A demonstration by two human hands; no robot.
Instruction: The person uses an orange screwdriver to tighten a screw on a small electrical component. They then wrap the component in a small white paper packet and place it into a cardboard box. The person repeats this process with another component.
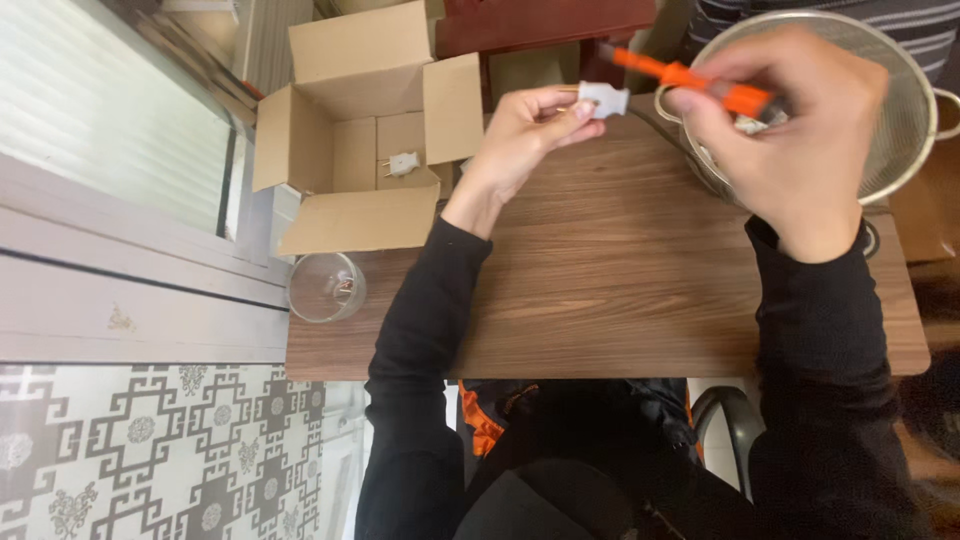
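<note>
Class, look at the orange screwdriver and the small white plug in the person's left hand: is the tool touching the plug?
Cannot tell. In the head view the orange screwdriver points at the white plug pinched by the left hand, but motion blur hides the tip.

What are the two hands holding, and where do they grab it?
The left hand pinches a small white plastic plug by its body. The right hand grips an orange-handled screwdriver around its handle.
</note>
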